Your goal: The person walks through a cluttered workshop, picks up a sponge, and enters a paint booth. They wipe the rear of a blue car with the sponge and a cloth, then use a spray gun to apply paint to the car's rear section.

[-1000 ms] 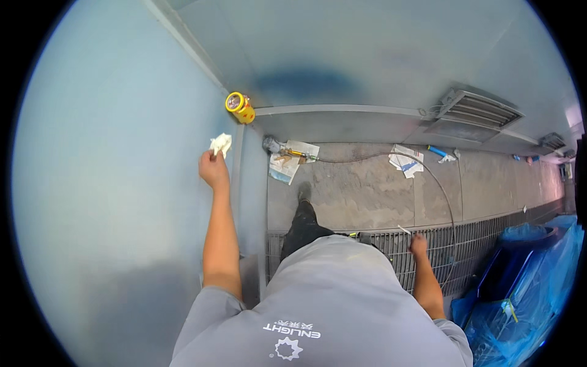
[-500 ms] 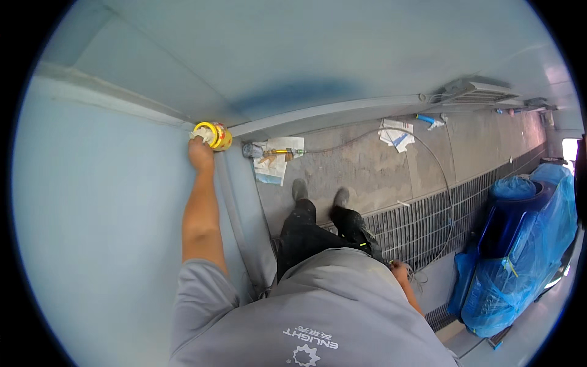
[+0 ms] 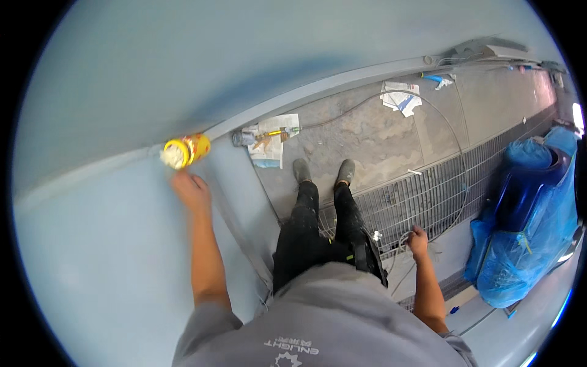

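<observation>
Since half a second ago the left hand (image 3: 191, 188) has come off the yellow can (image 3: 186, 150) and now hangs just below it, fingers loosely open and empty. That can lies on its side on the grey ledge (image 3: 92, 171) with a white wad at its mouth. Down by the hip, the right hand (image 3: 418, 240) is curled around a thin grey hose (image 3: 455, 147) above the floor grate (image 3: 440, 189), beside blue plastic sheeting (image 3: 529, 226)

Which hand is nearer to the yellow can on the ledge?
The left hand is nearer: it is just below the yellow can, not touching it. The right hand is far off to the right, above the floor grating.
</observation>
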`<control>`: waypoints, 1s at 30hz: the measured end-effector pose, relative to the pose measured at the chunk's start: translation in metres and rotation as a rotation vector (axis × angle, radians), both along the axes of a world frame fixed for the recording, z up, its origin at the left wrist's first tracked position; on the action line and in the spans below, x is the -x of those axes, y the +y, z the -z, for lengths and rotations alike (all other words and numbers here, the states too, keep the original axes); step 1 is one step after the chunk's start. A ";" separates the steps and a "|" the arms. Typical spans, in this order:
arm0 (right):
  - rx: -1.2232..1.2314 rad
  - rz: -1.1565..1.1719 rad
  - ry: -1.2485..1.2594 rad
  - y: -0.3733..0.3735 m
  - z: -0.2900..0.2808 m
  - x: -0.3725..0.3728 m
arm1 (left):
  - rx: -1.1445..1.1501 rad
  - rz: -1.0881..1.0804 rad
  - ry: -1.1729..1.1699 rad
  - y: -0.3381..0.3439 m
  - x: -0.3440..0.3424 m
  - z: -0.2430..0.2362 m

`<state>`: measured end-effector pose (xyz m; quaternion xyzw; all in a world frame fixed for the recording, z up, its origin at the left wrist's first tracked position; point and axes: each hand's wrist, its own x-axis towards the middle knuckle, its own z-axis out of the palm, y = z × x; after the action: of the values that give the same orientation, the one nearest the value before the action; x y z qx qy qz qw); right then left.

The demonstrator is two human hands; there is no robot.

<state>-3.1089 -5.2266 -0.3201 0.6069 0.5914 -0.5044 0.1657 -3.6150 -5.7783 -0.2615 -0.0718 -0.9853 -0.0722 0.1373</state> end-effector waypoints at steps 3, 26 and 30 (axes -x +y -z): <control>-0.050 -0.244 -0.135 -0.023 0.067 -0.034 | 0.053 0.355 -0.429 0.022 -0.026 0.103; -0.143 -0.830 -0.448 -0.147 0.139 0.138 | 1.128 0.535 -0.693 0.027 0.107 0.560; -0.146 -0.869 -0.341 -0.146 0.133 0.129 | 1.025 0.478 -0.784 0.035 0.072 0.493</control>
<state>-3.2383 -5.3724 -0.4532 0.3872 0.7889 -0.2387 0.4131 -3.6873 -5.7433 -0.7544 -0.3118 -0.8292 0.3539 -0.3001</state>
